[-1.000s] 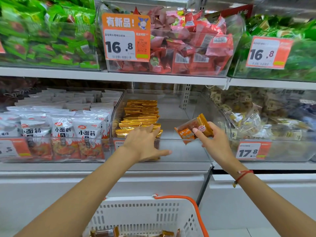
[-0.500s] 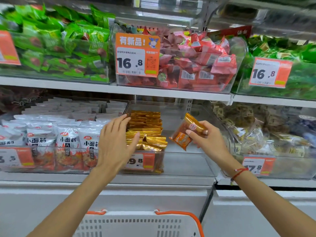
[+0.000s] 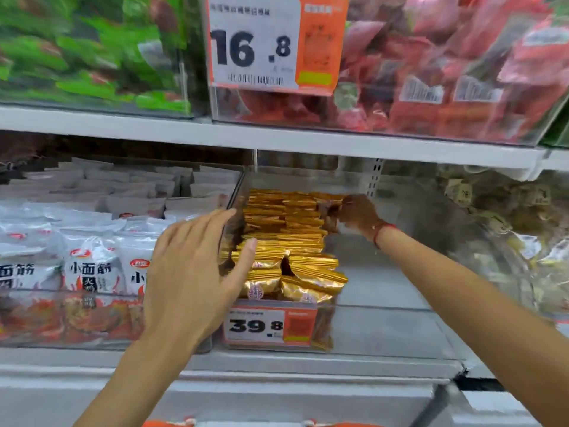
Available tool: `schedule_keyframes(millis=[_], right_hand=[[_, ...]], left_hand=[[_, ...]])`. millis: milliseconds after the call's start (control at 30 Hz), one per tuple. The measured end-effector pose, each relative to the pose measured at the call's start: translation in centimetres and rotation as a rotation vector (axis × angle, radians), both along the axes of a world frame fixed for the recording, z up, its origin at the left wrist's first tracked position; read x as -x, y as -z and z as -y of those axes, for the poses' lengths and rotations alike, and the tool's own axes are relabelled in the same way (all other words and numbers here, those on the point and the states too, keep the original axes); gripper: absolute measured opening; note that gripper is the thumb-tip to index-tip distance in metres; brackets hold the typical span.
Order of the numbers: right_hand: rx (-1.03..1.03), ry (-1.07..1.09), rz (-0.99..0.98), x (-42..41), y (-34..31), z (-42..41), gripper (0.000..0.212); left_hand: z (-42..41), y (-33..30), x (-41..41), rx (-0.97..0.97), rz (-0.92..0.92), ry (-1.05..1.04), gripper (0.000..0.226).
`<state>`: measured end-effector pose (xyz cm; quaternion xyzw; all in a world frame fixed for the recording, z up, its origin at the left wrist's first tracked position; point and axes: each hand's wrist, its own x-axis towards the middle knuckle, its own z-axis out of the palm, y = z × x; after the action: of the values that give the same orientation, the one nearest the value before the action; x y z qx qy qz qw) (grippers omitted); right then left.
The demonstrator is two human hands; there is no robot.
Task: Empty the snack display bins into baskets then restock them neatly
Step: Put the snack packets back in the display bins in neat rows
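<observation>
step: restocking gold packets (image 3: 286, 241) into clear bin (image 3: 385, 328), left side filled
right hand (image 3: 354, 215): far in bin, pinching a packet at back row
left hand (image 3: 191, 272): fingers straight, bracing near-left stack
tip: seat packet flush, keep rows aligned
surface: white shelf (image 3: 277, 362); basket rim barely visible, near edge
</observation>
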<state>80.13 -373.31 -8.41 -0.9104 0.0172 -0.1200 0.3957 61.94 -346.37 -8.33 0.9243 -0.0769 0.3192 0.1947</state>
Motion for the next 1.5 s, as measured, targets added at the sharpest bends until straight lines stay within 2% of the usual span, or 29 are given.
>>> schedule_keyframes(millis=[100,233,433,567,633,767,867,933,1067,1233,1400,1500], right_hand=[[0.022,0.105,0.137,-0.1,1.0,-0.6,0.027],[-0.053,0.302,0.120,-0.6,2.6,-0.6,0.066],[-0.046,0.202,0.145,-0.9,2.7,0.1,0.035],[-0.158,0.135,0.063,-0.4,1.9,1.5,0.034],[-0.065,0.148,0.003,-0.1,1.2,1.9,0.040],[0.035,0.089,-0.094,2.3,0.0,2.1,0.073],[0.311,-0.078,-0.113,5.0,-0.6,2.2,0.069],[0.364,-0.116,-0.120,5.7,-1.0,2.1,0.067],[0.210,-0.020,-0.073,4.9,-0.8,1.8,0.075],[0.179,0.044,-0.118,2.2,0.2,0.9,0.043],[-0.325,0.064,-0.167,-0.4,0.2,1.6,0.032],[-0.370,0.087,-0.121,-0.8,0.4,1.8,0.042]], left_hand=[[0.0,0.1,0.0,0.001,-0.001,-0.006,0.062],[0.1,0.4,0.1,-0.014,0.023,-0.037,0.055],[0.2,0.5,0.2,-0.010,0.043,-0.046,0.054],[0.2,0.5,0.2,-0.017,0.057,-0.053,0.054],[0.3,0.5,0.3,-0.020,0.054,-0.051,0.054],[0.2,0.3,0.3,-0.033,0.034,-0.050,0.055],[0.2,0.2,0.5,-0.044,0.007,-0.041,0.057],[0.2,0.2,0.7,-0.047,-0.009,-0.033,0.058],[0.1,0.2,0.9,-0.056,-0.012,-0.023,0.058],[0.2,0.5,0.6,-0.028,0.036,-0.024,0.058],[0.1,0.5,0.3,-0.029,0.045,-0.031,0.062],[0.2,0.6,0.3,-0.026,0.045,-0.038,0.063]])
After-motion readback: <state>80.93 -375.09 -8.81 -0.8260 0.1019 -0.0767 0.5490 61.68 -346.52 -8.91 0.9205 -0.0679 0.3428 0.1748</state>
